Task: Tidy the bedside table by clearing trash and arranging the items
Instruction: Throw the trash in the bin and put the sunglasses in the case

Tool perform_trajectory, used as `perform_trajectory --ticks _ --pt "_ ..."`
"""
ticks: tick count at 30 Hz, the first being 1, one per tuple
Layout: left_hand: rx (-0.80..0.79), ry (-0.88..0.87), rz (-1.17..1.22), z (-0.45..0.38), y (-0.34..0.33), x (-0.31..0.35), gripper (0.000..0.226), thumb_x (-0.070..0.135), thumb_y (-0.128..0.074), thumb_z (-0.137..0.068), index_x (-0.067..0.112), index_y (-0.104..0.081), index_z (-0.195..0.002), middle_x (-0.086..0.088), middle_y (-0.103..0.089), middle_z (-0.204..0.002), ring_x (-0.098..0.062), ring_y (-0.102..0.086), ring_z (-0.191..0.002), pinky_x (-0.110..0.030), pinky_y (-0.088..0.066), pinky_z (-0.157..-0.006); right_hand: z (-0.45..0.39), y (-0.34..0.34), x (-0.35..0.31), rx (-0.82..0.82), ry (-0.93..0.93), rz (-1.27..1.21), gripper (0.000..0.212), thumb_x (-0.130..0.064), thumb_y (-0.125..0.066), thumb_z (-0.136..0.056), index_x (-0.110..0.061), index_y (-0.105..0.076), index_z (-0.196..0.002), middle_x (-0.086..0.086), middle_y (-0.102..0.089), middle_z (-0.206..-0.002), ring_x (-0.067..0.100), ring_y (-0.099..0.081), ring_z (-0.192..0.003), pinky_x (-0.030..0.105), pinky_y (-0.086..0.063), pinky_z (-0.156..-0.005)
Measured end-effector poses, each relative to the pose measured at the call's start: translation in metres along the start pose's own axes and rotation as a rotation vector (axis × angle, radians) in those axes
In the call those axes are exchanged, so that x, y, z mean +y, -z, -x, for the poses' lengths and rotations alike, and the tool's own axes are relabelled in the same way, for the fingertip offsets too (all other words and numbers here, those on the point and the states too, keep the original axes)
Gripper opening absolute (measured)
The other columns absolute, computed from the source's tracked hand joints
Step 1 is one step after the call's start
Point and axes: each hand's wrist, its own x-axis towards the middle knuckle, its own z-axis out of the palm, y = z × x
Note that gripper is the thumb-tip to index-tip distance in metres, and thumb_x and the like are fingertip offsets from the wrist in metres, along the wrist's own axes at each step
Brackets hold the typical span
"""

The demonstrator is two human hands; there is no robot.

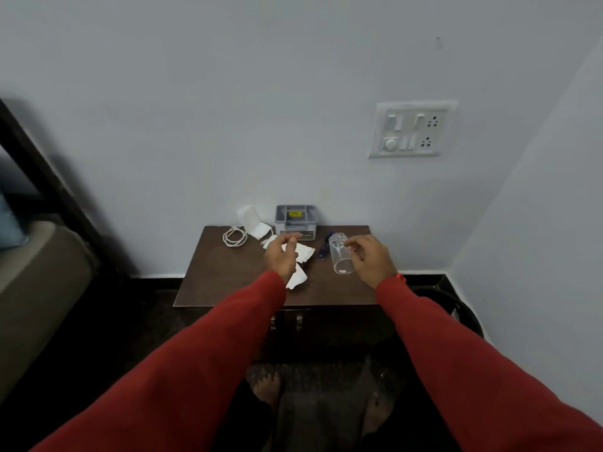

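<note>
A: Where do your hands stand right now?

B: Your left hand hovers over the crumpled white paper with its fingers loosely spread — it grasps nothing yet. Your right hand is relaxed too, fingertips just beside the clear glass that lies on its side on the bedside table; I judge it unheld, though contact at the rim is too fine to tell.

A: How will the paper behave?

B: Light and soft, I'd say. It should crush into your palm, so gather it from directly beneath your left fingers and close round the bulk, not one corner, or a scrap may slip free. One piece pokes out below your wrist; sweep that in as well.

A: And the glass?

B: Stiff, smooth, probably slippery and breakable, and free to roll since it lies flat. Wrap your right fingers round the middle of the barrel, just left of your palm, and stand it upright.

A: Anything else near the grip?

B: A blue pen lies between your two hands, touching or nearly touching the glass. Beyond your left fingertips sit the grey organiser, a white charger and its coiled cable. A dark bin stands below your right forearm — likely where the paper goes.
</note>
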Motion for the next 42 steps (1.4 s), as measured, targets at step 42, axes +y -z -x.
perform_trajectory --ticks 42 --pt "0.084 0.252 -0.277 -0.156 0.025 -0.154 0.068 0.085 -0.061 -0.06 0.039 -0.068 -0.111 0.006 -0.066 -0.116 -0.023 -0.058 -0.12 -0.046 -0.051 -0.102 -0.08 -0.204 0.059 -0.161 -0.141 0.049 0.046 -0.032 -0.053 -0.085 -0.017 -0.057 -0.129 0.007 -0.053 -0.128 0.026 -0.049 -0.118 0.038 -0.038 -0.105"
